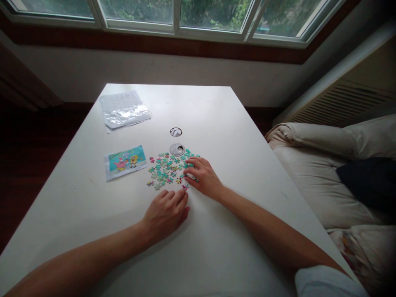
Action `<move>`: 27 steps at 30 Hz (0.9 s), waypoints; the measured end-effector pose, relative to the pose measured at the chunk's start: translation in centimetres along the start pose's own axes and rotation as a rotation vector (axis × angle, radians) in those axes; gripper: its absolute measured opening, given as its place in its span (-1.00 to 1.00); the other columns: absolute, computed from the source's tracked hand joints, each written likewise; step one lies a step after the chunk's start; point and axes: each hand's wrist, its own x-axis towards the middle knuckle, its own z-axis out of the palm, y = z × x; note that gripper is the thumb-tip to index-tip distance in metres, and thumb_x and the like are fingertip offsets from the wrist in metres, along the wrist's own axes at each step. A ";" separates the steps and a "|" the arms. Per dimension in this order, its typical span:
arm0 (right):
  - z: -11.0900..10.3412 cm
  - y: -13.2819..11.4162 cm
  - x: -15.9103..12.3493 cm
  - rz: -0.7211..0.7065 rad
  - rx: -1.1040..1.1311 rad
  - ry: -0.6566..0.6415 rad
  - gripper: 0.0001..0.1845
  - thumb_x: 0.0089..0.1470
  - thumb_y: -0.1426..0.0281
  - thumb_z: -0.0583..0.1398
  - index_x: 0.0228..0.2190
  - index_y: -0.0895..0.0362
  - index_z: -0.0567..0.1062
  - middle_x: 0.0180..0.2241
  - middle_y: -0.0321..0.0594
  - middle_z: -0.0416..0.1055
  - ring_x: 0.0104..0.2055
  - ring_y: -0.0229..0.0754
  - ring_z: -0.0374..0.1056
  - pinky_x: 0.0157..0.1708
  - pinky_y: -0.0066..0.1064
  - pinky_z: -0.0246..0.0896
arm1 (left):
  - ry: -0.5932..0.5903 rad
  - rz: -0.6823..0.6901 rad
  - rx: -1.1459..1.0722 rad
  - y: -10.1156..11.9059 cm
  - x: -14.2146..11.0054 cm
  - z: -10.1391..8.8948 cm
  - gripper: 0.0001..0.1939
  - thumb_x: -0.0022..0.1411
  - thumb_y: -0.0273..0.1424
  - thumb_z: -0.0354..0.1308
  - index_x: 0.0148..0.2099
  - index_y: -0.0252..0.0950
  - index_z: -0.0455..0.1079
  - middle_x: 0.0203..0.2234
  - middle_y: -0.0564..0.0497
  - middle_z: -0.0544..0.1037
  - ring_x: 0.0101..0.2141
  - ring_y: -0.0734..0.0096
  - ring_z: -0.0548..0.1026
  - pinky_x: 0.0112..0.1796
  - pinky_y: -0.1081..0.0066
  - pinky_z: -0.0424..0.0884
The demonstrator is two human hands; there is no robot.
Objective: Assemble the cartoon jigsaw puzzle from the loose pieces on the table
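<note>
Our forearms (102, 253) are stretching over the white table (241, 136), where puzzle pieces (163, 169) are lying loose; our left hand (167, 210) is curling at their near edge, grip unclear, while our right hand (202, 177) is reaching over them, fingers apart.

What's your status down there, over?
Right hand spread at puzzle pieces' right side. Left hand at their near edge. Picture sheet off left, outside the pile.
</note>
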 end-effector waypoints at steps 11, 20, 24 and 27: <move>0.2 0.0 0.0 0.010 0.015 -0.043 -0.94 0.21 0.40 0.29 -0.23 0.03 0.52 0.15 -0.09 0.41 0.31 0.07 0.18 0.30 0.11 0.08 | -0.013 0.025 0.002 -0.1 0.1 0.1 -0.67 0.47 -0.34 -0.01 0.11 -0.35 0.46 0.09 -0.16 0.58 -0.30 0.29 0.57 -0.28 0.20 0.40; -0.2 0.0 -0.2 -0.021 -0.006 -0.019 -0.79 0.21 0.52 0.20 -0.16 0.02 0.50 0.12 -0.13 0.42 0.28 0.04 0.21 0.31 0.07 0.08 | -0.015 0.016 -0.023 -0.4 0.4 0.0 -0.70 0.48 -0.34 -0.01 0.08 -0.33 0.46 0.10 -0.11 0.58 -0.31 0.30 0.57 -0.28 0.20 0.39; -0.5 0.1 -0.3 -0.013 0.002 0.007 -0.82 0.21 0.47 0.23 -0.15 0.00 0.52 0.10 -0.14 0.44 0.23 0.04 0.25 0.29 0.06 0.12 | 0.020 0.001 -0.036 -1.0 0.6 0.0 -0.75 0.48 -0.36 -0.01 0.01 -0.31 0.46 0.05 -0.08 0.60 -0.31 0.33 0.57 -0.26 0.21 0.38; -0.6 0.3 -0.3 -0.037 -0.010 -0.010 -0.85 0.22 0.41 0.25 -0.16 -0.02 0.55 0.11 -0.15 0.43 0.24 0.04 0.24 0.29 0.07 0.13 | 0.058 -0.035 -0.046 -1.6 0.7 -0.1 -0.77 0.49 -0.36 -0.02 -0.07 -0.27 0.47 -0.07 -0.05 0.63 -0.29 0.33 0.57 -0.26 0.23 0.36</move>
